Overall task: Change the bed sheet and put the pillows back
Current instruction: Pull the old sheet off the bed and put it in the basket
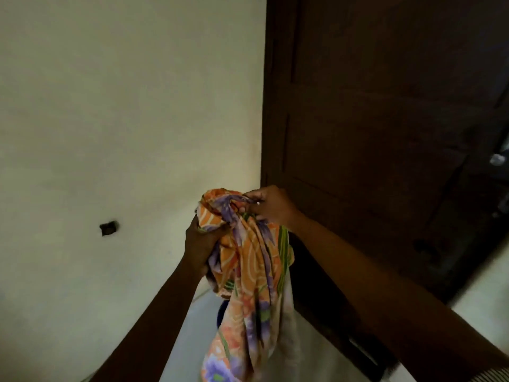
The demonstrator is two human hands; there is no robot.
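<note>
We hold the bed sheet [249, 274] up in front of us, bunched into a loose bundle at chest height, well clear of the floor. Its print is orange with purple flowers and green stripes, and a paler, whitish side shows along its right edge as it hangs down past the bottom of the view. Our left hand [200, 245] grips the bundle from the left and below, fingers curled into the folds. Our right hand [271, 205] pinches a gathered fold at the top of the bundle, thumb and fingertips closed on the cloth.

Around us the room is dim. A plain cream wall [124, 119] fills the left half of the view, marked by one small dark hole [109, 228] low down. To the right stands a dark brown wooden door [385, 119] with recessed panels, meeting the wall in a straight vertical line just behind the sheet. Below, a pale floor [197, 329] runs along the foot of the wall. A small dark blue shape [222, 312] peeks out just left of the hanging cloth; we cannot tell what it is. A striped sleeve [494, 374] edges into the lower right corner.
</note>
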